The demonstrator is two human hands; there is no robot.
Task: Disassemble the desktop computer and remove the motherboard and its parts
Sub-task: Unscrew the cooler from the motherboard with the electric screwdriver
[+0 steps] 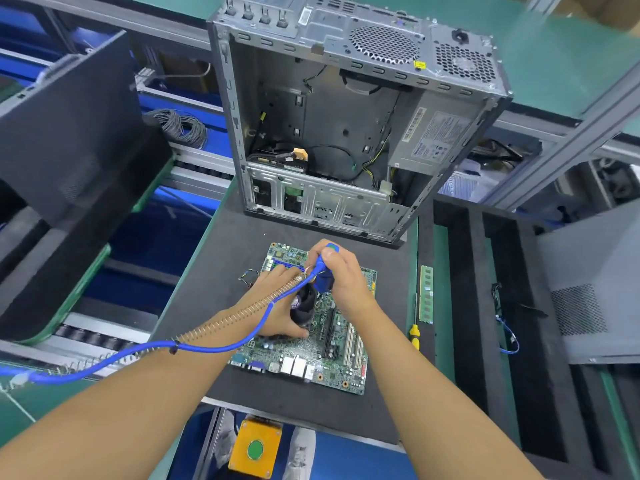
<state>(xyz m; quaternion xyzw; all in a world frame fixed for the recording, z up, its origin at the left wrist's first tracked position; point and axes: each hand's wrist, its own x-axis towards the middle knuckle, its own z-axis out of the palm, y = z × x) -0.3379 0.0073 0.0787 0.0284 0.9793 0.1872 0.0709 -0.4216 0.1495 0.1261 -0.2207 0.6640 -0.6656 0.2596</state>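
While beneath motherboard (332, 362), black bench mat (214, 278)

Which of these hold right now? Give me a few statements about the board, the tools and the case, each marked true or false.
1. The motherboard lies on the dark mat, outside the case. True.
2. The right hand holds the blue electric screwdriver over the board. True.
3. The left hand holds the yellow-handled screwdriver. False: it holds the cooler fan on the board; that screwdriver lies off to the right of the mat.
4. The power supply is out of the case. False: it sits inside.
5. A memory stick lies to the right of the board, apart from it. True.
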